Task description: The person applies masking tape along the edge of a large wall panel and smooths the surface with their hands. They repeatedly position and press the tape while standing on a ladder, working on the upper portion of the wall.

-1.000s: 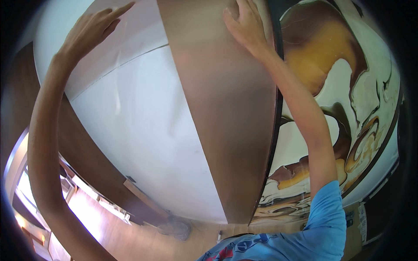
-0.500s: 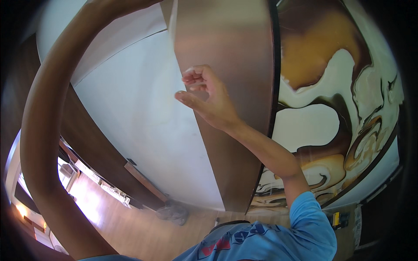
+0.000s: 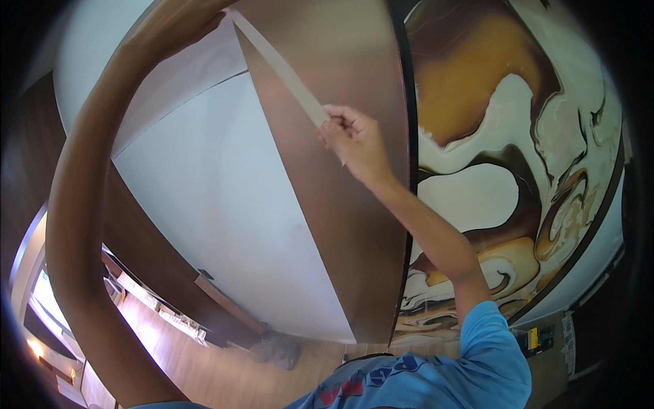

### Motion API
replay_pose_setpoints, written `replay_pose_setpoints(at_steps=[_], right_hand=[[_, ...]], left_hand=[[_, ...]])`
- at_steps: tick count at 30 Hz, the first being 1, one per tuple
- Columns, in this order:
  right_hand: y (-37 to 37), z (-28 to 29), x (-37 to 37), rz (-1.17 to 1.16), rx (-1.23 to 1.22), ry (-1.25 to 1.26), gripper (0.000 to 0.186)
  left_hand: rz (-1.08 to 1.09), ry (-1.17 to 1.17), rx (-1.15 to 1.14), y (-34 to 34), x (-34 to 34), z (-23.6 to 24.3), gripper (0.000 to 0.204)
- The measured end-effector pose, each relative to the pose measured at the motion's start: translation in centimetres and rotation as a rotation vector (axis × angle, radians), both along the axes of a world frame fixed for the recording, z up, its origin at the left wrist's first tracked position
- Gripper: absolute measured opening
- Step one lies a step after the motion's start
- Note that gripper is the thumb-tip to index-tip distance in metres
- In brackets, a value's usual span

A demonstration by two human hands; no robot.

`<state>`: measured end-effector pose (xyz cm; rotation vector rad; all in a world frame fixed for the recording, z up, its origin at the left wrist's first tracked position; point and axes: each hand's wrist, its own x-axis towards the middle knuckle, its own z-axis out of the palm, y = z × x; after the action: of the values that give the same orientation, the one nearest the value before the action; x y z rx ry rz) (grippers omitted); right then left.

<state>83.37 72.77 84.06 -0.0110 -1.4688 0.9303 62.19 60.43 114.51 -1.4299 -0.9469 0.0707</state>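
Note:
A long cream strip of what looks like masking tape (image 3: 283, 68) runs taut and slanting between my two hands, in front of a brown panel (image 3: 327, 204). My right hand (image 3: 354, 140) pinches its lower part, and a short tail sticks out below the fingers. At the upper left, my raised left hand (image 3: 197, 24) has its fingertips closed at the strip's top end, beside the seam where the white wall panel (image 3: 231, 170) meets the brown one. The top picture edge cuts off part of that hand.
Right of the brown panel, past a dark trim, stands a glossy marbled panel (image 3: 470, 198). A dark plastic bag (image 3: 279, 351) lies at the wall's foot on the wooden floor (image 3: 225, 371). A yellow-and-black item (image 3: 533, 339) sits at lower right.
My right hand, empty with fingers apart before, has moved right and now grips the strip. The strip, earlier hanging along the panel seam, is pulled out diagonally across the brown panel.

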Motion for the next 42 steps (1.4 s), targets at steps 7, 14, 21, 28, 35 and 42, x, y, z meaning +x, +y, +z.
replay_pose_setpoints(at_steps=[7,14,21,28,35,42], right_hand=[[4.0,10.2,8.3,-0.343,0.178,-0.146,0.025],[4.6,21.6,12.6,-0.573,0.178,-0.252,0.03],[5.2,27.4,10.7,-0.709,0.295,0.051,0.02],[5.3,28.9,8.5,-1.031,0.253,0.077,0.023],[5.8,29.0,8.1,-1.187,0.391,0.152,0.03],[3.8,28.8,7.0,-1.309,0.343,0.067,0.019]], left_hand=[[-0.111,-0.134,0.017,-1.6,-7.0,-0.5,0.06],[-0.262,-0.072,0.131,-0.3,-10.0,-1.9,0.057],[-0.326,-0.192,0.133,3.9,-11.1,-1.8,0.052],[-0.437,-0.228,0.153,7.3,-12.6,-1.5,0.055],[-0.49,-0.195,0.099,8.5,-15.6,-1.5,0.056],[-0.544,-0.214,0.061,8.3,-16.9,-0.9,0.055]])
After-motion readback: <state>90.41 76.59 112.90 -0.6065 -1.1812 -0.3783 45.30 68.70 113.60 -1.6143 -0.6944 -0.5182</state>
